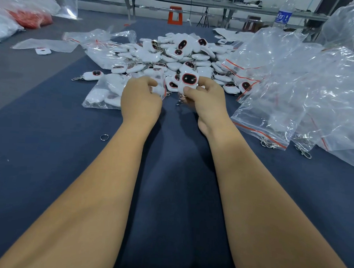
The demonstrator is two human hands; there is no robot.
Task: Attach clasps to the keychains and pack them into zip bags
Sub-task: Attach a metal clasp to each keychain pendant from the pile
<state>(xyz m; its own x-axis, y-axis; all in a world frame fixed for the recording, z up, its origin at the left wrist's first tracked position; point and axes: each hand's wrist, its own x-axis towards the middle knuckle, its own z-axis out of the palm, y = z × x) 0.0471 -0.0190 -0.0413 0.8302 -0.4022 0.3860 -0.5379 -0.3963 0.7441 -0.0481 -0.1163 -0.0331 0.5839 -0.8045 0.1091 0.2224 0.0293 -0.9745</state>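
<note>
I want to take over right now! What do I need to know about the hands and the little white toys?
Right hand: its grip pinches one white keychain, face towards you, a metal clasp dangling below.
Left hand: fingers curled over a part-filled zip bag; what they hold is hidden.
Big keychain pile lies straight ahead, empty zip bags to the right, a loose ring to the left.
Done: some bagged. Left: most of the pile.
</note>
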